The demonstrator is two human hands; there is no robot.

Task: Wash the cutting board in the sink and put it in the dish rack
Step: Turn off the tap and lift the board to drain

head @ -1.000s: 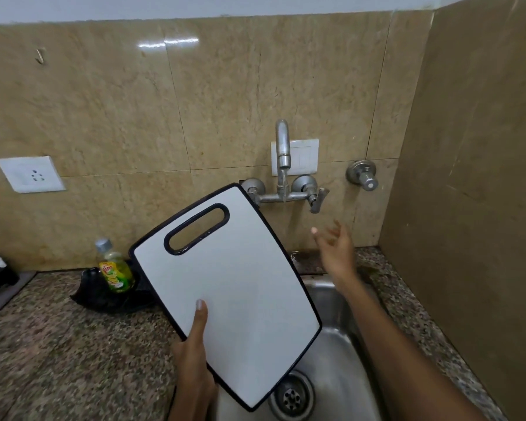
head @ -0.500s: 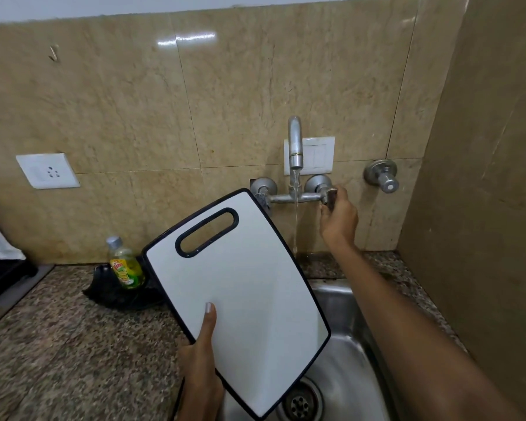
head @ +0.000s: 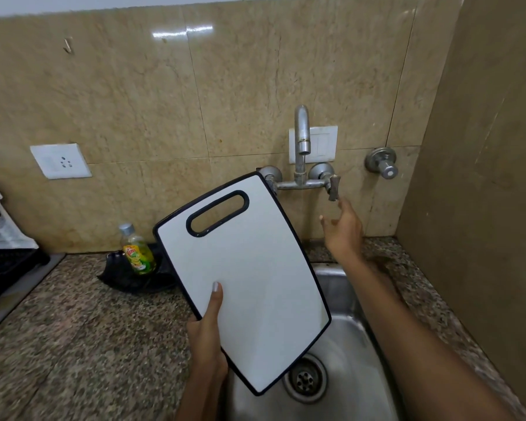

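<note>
The cutting board (head: 246,278) is in the air above the left part of the sink (head: 356,354), white face toward you, black rim all round. Its long axis runs on a slant: the handle slot (head: 217,212) is the high end, up and to the left, and the plain rounded corner is the low end, down over the drain (head: 305,379). Your left hand (head: 207,335) grips it at the lower left edge, thumb flat on the white face and the fingers hidden behind, so nearly the whole board stretches up and to the right of your grip.

That is the relation to mind. The spout (head: 302,132) stands just above and to the right of the board's top corner, close beside it, and any stream would fall past the right edge, not onto the face. I judge that you must carry the board to the right or tip its upper end under the spout to wet it.

Your right hand (head: 342,229) is free, fingers spread and relaxed, just below the tap lever (head: 334,187) and holding nothing; it is the nearer hand to the tap and to the board's right edge.

A soap bottle (head: 137,253) stands on the granite counter (head: 73,344) left of the board, and a dark rack (head: 3,268) at the far left edge.
</note>
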